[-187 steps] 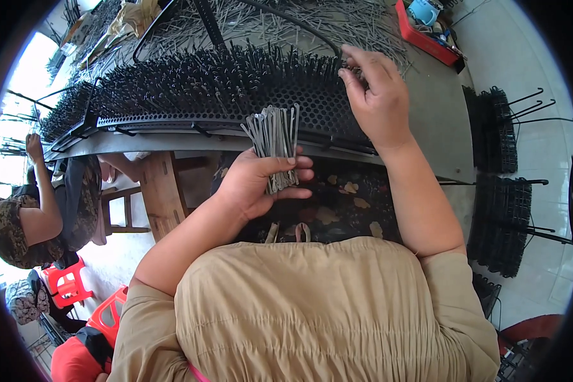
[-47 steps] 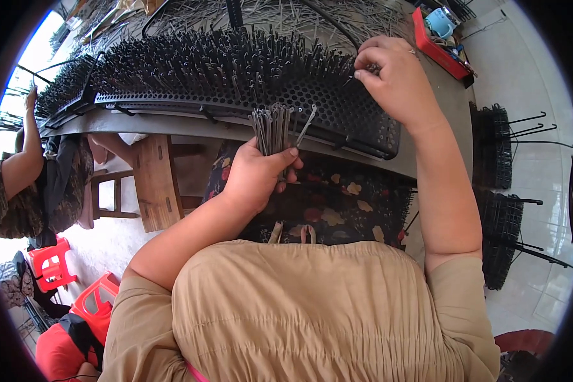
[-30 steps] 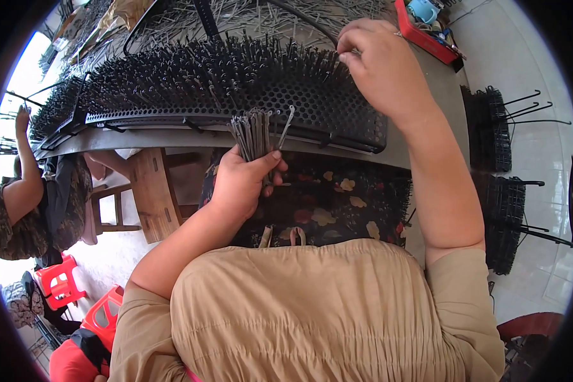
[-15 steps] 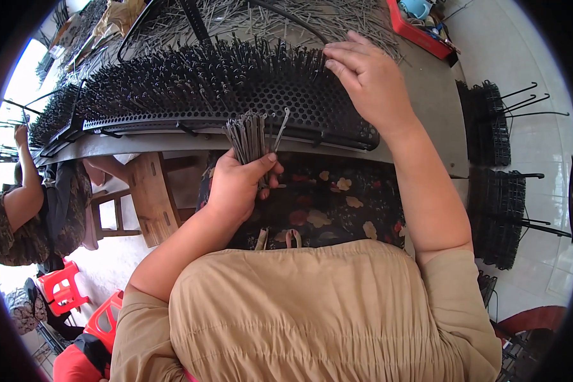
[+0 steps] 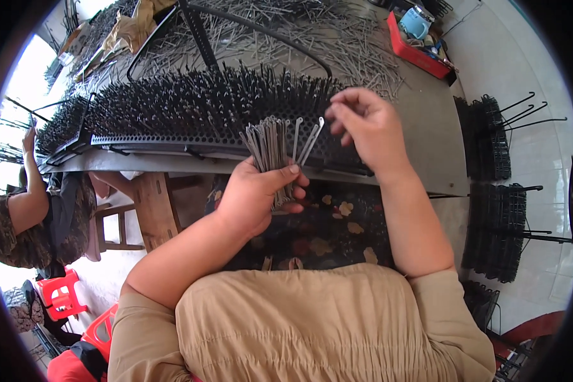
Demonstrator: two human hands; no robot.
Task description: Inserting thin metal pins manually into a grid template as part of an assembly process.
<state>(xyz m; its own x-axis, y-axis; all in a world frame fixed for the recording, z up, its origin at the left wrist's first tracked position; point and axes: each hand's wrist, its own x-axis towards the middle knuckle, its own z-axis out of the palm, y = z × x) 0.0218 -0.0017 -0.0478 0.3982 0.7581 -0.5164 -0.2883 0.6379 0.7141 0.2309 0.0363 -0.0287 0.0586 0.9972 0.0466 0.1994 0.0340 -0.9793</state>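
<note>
My left hand [image 5: 259, 191] is closed around an upright bundle of thin grey metal rods [image 5: 267, 143] with small eyelets at their upper ends. Two rods [image 5: 307, 141] lean out to the right of the bundle, beside my left thumb. Just beyond their tips is my right hand [image 5: 369, 127], fingers curled in, thumb and forefinger close together. Whether anything is between them is hidden. Behind both hands stands a long black perforated rack [image 5: 191, 141], its holes densely filled with dark upright rods [image 5: 191, 102].
Loose rods [image 5: 356, 57] lie scattered over the table behind the rack. At the back right stands a red tray [image 5: 414, 54] holding a light-blue mug [image 5: 415, 23]. Black racks [image 5: 496, 223] hang to the right. Another person [image 5: 35, 197] works at left, near a wooden stool [image 5: 153, 204].
My right hand has drawn back from the rack toward the bundle, its fingers curling in. My left hand has shifted slightly right, and a second rod now leans out from the bundle.
</note>
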